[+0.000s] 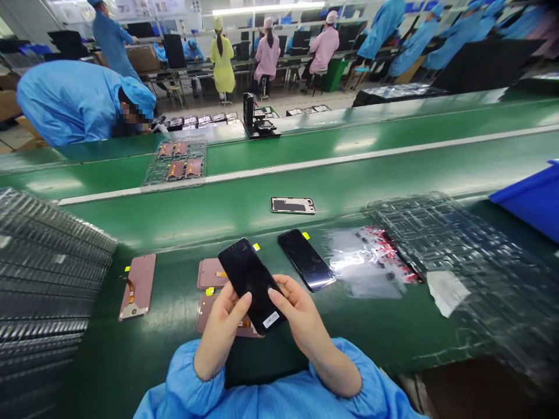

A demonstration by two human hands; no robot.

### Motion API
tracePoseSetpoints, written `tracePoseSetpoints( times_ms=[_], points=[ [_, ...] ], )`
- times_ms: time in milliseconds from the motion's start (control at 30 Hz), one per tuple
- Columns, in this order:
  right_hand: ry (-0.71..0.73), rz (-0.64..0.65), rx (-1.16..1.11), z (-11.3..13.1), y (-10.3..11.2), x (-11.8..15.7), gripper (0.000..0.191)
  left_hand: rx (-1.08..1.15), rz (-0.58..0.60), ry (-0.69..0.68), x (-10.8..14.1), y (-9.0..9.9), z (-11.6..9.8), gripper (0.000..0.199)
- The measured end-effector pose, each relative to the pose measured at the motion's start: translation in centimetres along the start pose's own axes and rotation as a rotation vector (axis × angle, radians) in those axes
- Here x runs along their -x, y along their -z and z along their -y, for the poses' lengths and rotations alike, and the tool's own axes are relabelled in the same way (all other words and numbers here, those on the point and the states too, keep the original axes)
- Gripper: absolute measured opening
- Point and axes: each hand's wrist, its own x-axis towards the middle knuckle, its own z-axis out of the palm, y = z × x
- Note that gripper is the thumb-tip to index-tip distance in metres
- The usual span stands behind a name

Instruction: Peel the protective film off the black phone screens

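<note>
Green factory conveyor belt (305,189), left hand (222,329), right hand (301,314) clamped on what seems a black phone (251,285)

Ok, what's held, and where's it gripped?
A black smartphone panel, held by its long edges near the labelled end, between the left hand and right hand.

Green conveyor belt (349,180) ran across view, w/ metal phone frame (292,205) lying on it. Stack of clear plastic trays (52,273) sat L of view, another clear tray (441,256) to R, blue bin (535,201) at far R edge. Further back: tray of pink-backed panels (177,163), black jig (257,116), co-worker in blue gown (74,102) bent over next belt, seated worker in pink gown (267,58) at worktops in bg.
</note>
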Motion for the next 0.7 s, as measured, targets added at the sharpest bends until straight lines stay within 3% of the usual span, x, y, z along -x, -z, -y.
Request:
tracePoseSetpoints(
  times_ms=[67,133,200,267,367,467,567,700],
  points=[
    [0.272,-0.1,0.287,-0.2,0.1,0.2,0.021,0.039,-0.028,-0.028,0.0,0.1,0.7,0.066],
    [0.623,-0.115,0.626,-0.2,0.1,0.4,0.021,0.072,0.004,-0.066,0.2,0.1,1.3,0.072],
    [0.882,-0.008,0.907,0.2,-0.1,0.7,0.029,0.091,0.063,-0.078,0.4,-0.2,1.5,0.067],
    [0.981,0.128,1.061,0.9,-0.4,1.1,0.033,0.134,0.057,-0.017,0.6,-0.6,1.2,0.057],
    [0.987,0.213,1.054,1.8,-0.2,1.4,0.042,0.239,-0.055,0.061,0.6,-0.8,0.5,0.049],
    [0.926,0.093,0.944,2.2,0.7,1.2,0.024,0.286,-0.106,0.067,0.4,-0.4,0.0,0.043],
    [0.795,-0.04,0.838,2.3,1.6,0.7,0.02,0.314,-0.097,0.078,0.3,-0.2,-0.2,0.042],
    [0.666,-0.015,0.739,2.4,2.1,0.5,0.014,0.34,-0.071,0.091,0.4,-0.6,-0.7,0.047]
  ],
)
